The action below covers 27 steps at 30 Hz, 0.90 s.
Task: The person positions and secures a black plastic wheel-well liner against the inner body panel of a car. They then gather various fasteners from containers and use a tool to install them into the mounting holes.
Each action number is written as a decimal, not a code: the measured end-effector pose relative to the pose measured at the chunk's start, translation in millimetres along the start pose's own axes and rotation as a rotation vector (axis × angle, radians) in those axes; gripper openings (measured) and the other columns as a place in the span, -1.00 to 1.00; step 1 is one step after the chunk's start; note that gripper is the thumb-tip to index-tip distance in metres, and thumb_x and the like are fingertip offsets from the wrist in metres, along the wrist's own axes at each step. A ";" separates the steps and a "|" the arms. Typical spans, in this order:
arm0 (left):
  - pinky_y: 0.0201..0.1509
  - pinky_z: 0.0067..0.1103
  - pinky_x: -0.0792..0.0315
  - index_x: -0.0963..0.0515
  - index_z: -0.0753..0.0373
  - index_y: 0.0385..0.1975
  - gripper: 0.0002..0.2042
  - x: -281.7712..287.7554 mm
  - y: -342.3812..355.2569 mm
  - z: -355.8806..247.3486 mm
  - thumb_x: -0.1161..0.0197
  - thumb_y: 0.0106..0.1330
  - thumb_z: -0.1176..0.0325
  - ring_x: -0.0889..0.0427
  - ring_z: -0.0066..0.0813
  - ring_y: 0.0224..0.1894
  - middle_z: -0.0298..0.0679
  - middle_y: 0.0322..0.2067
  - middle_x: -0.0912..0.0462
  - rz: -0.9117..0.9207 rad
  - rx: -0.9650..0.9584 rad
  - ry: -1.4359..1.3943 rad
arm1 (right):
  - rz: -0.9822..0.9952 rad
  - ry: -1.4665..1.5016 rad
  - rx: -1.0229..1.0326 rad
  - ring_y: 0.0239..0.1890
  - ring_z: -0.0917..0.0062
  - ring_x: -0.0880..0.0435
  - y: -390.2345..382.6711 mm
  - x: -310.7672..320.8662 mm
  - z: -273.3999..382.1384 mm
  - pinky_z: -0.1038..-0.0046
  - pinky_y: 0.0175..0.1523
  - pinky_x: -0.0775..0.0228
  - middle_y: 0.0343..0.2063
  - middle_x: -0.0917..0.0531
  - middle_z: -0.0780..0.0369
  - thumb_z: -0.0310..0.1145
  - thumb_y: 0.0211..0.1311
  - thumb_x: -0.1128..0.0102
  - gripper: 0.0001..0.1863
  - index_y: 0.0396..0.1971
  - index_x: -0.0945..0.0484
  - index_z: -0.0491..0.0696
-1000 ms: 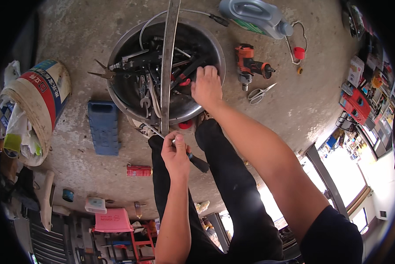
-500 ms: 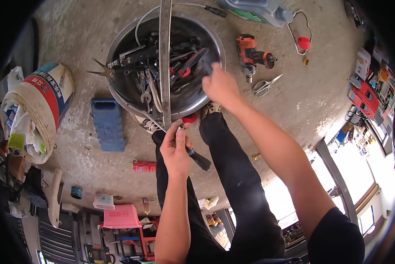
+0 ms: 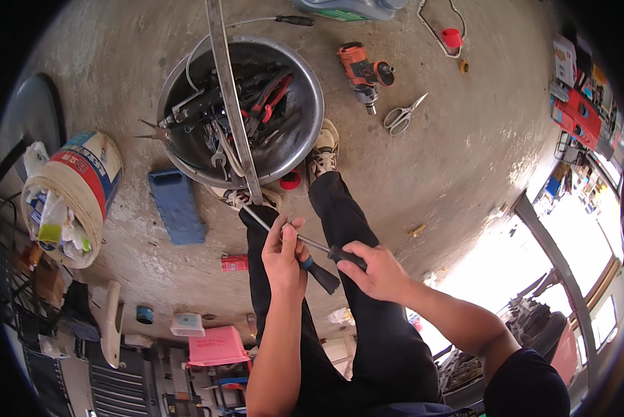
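The floor (image 3: 458,170) is grey, scuffed concrete. On it stand 1 steel bowl (image 3: 303,131) and 1 bucket (image 3: 93,182). Right of the bowl lie 1 orange-and-black drill (image 3: 359,71) and, just beside it, scissors (image 3: 398,119). 1 blue case (image 3: 178,208) lies near the bucket, 1 red can (image 3: 234,263) nearer the legs.

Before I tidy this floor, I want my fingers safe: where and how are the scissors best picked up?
The scissors are probably best pinched by their finger loops, coming from the near side. They lie flat on the floor, loops nearer the person and pointed blades aimed ahead and right. The orange-and-black power tool lies to their left and ahead, another reason to avoid that side.
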<state>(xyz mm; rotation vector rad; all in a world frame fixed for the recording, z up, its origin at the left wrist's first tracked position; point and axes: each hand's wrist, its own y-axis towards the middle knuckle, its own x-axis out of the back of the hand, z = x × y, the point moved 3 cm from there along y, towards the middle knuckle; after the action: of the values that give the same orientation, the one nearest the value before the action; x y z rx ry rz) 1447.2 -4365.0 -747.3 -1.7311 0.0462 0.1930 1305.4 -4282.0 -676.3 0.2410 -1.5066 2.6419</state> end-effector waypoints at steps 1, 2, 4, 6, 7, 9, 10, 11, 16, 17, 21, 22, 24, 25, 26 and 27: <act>-0.48 -0.74 -0.21 -0.32 0.31 0.11 -0.62 2.6 -5.4 -0.7 -0.13 0.36 0.32 -0.27 -0.73 -0.51 -0.30 -0.19 -0.56 -0.014 -0.002 -0.007 | -0.015 0.017 0.003 -0.59 0.19 -0.56 -7.0 -7.2 -3.2 0.28 -0.45 -0.34 -0.66 -0.53 0.05 -0.24 0.23 -0.14 -0.75 -0.31 -0.46 -0.15; -0.48 -0.75 -0.20 -0.32 0.30 0.11 -0.62 3.4 -11.1 -1.1 -0.13 0.35 0.32 -0.26 -0.74 -0.51 -0.30 -0.19 -0.56 -0.012 -0.008 -0.007 | 0.005 0.224 -0.059 -0.62 0.36 -0.51 -13.6 -15.8 -8.0 0.37 -0.47 -0.31 -0.67 -0.50 0.11 -0.25 0.26 -0.12 -0.75 -0.33 -0.46 -0.17; -0.50 -0.76 -0.17 -0.34 0.29 0.08 -0.66 2.0 -22.6 -0.2 -0.12 0.36 0.33 -0.24 -0.74 -0.53 -0.29 -0.22 -0.56 -0.039 -0.007 -0.031 | 0.155 0.669 -0.333 -0.60 0.70 -0.31 -28.2 -29.1 -10.8 0.55 -0.49 -0.21 -0.69 -0.41 0.26 -0.27 0.31 -0.06 -0.73 -0.36 -0.47 -0.21; -0.52 -0.75 -0.17 -0.35 0.31 0.08 -0.65 9.5 -28.4 1.2 -0.12 0.36 0.34 -0.25 -0.74 -0.55 -0.27 -0.23 -0.56 -0.034 0.002 0.023 | 0.090 0.678 -0.319 -0.60 0.71 -0.32 -37.9 -43.7 -6.7 0.55 -0.49 -0.22 -0.69 -0.42 0.25 -0.26 0.30 -0.07 -0.73 -0.37 -0.47 -0.21; -0.53 -0.74 -0.17 -0.35 0.33 0.08 -0.65 14.4 -31.0 3.6 -0.13 0.36 0.35 -0.26 -0.73 -0.56 -0.26 -0.24 -0.55 -0.034 0.015 0.058 | 0.031 0.669 -0.312 -0.59 0.71 -0.33 -40.4 -49.8 -2.4 0.54 -0.49 -0.22 -0.68 -0.43 0.25 -0.26 0.29 -0.08 -0.72 -0.37 -0.47 -0.21; -0.55 -0.75 -0.15 -0.38 0.31 0.06 -0.68 24.8 -34.3 7.5 -0.12 0.36 0.35 -0.24 -0.74 -0.60 -0.26 -0.27 -0.56 -0.041 0.001 0.101 | -0.100 0.490 -0.223 -0.63 0.56 -0.46 -44.9 -56.3 9.4 0.46 -0.50 -0.27 -0.70 -0.48 0.17 -0.24 0.26 -0.10 -0.72 -0.42 -0.45 -0.20; -0.56 -0.75 -0.14 -0.38 0.31 0.05 -0.69 33.3 -34.1 7.9 -0.12 0.36 0.35 -0.24 -0.75 -0.60 -0.26 -0.29 -0.57 -0.070 0.007 0.104 | -0.080 0.348 -0.212 -0.62 0.39 -0.51 -44.4 -61.1 11.8 0.38 -0.49 -0.30 -0.69 -0.50 0.11 -0.24 0.25 -0.10 -0.72 -0.43 -0.44 -0.19; -0.56 -0.75 -0.13 -0.39 0.31 0.04 -0.70 42.3 -34.3 8.4 -0.11 0.36 0.35 -0.24 -0.75 -0.61 -0.26 -0.30 -0.57 -0.101 0.012 0.105 | -0.059 0.205 -0.203 -0.61 0.22 -0.56 -45.2 -66.9 12.7 0.30 -0.49 -0.33 -0.69 -0.52 0.06 -0.23 0.24 -0.10 -0.72 -0.44 -0.42 -0.17; -0.63 -0.76 -0.10 -0.44 0.29 -0.04 -0.74 70.6 -35.4 4.2 -0.13 0.35 0.33 -0.27 -0.77 -0.64 -0.28 -0.39 -0.57 -0.019 0.041 0.415 | 0.119 0.368 0.057 -0.53 0.08 -0.57 -35.7 -137.6 -29.5 0.19 -0.43 -0.37 -0.58 -0.55 -0.02 -0.10 0.29 -0.02 -0.61 -0.26 -0.34 -0.18; -0.63 -0.76 -0.10 -0.44 0.29 -0.04 -0.74 77.5 -31.0 2.1 -0.13 0.35 0.33 -0.27 -0.77 -0.64 -0.28 -0.39 -0.57 -0.016 0.037 0.420 | 0.179 0.469 0.179 -0.54 0.15 -0.60 -25.1 -153.3 -42.1 0.23 -0.45 -0.39 -0.54 -0.57 0.00 -0.04 0.31 0.00 -0.58 -0.24 -0.33 -0.18; -0.64 -0.83 -0.09 -0.42 0.21 -0.02 -0.77 91.5 -15.7 -18.0 -0.08 0.38 0.31 -0.22 -0.85 -0.62 -0.45 -0.48 -0.46 -0.164 0.103 0.463 | 0.180 0.518 -0.475 -0.47 0.39 -0.63 109.5 -165.5 -155.9 0.40 -0.47 -0.51 -0.30 -0.58 0.02 0.41 -0.04 -0.09 0.09 0.21 -0.08 -0.24; -0.64 -0.83 -0.09 -0.42 0.18 -0.02 -0.77 92.2 -12.5 -24.4 -0.06 0.39 0.31 -0.20 -0.85 -0.61 -0.47 -0.49 -0.42 -0.038 0.108 0.337 | 0.055 0.505 -0.545 -0.45 0.36 -0.65 145.5 -163.5 -170.3 0.39 -0.45 -0.51 -0.31 -0.60 0.01 0.35 0.01 -0.08 -0.01 0.17 -0.16 -0.23; -0.63 -0.83 -0.09 -0.43 0.12 -0.02 -0.79 82.0 -26.4 -25.0 -0.02 0.41 0.29 -0.16 -0.83 -0.62 -0.50 -0.51 -0.37 0.037 0.161 0.181 | -0.252 0.491 -0.694 -0.41 0.30 -0.68 205.8 -140.8 -210.4 0.36 -0.40 -0.53 -0.33 -0.62 0.00 0.21 0.10 -0.08 -0.20 0.08 -0.31 -0.22; -0.63 -0.83 -0.09 -0.43 0.09 -0.03 -0.80 79.2 -38.3 -27.2 0.00 0.42 0.28 -0.14 -0.81 -0.63 -0.51 -0.51 -0.35 -0.032 0.171 0.141 | -0.219 0.582 -0.763 -0.36 0.26 -0.69 220.8 -127.2 -202.9 0.32 -0.35 -0.54 -0.31 -0.64 0.01 0.10 0.17 -0.06 -0.35 0.00 -0.40 -0.21; -0.63 -0.82 -0.07 -0.44 0.06 -0.03 -0.80 70.7 -51.2 -24.8 0.00 0.42 0.26 -0.13 -0.81 -0.62 -0.52 -0.52 -0.34 -0.016 0.171 0.129 | -0.237 0.610 -0.765 -0.36 0.26 -0.69 228.8 -120.0 -211.0 0.32 -0.35 -0.54 -0.31 -0.64 0.01 0.10 0.17 -0.06 -0.35 0.00 -0.40 -0.21; -0.63 -0.81 -0.06 -0.45 0.03 -0.04 -0.80 67.1 -68.9 -23.5 0.01 0.43 0.24 -0.12 -0.80 -0.62 -0.52 -0.52 -0.33 -0.007 0.179 0.117 | -0.268 0.336 -0.684 -0.29 0.22 -0.67 231.0 -114.0 -217.9 0.29 -0.27 -0.54 -0.29 -0.65 0.03 -0.03 0.18 -0.04 -0.50 -0.12 -0.49 -0.18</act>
<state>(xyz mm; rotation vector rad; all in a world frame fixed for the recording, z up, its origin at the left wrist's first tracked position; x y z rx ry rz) 1525.3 -4371.1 -686.8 -1.5624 0.1398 0.0794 1361.4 -4212.1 -1001.6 -0.0533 -1.9588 1.7281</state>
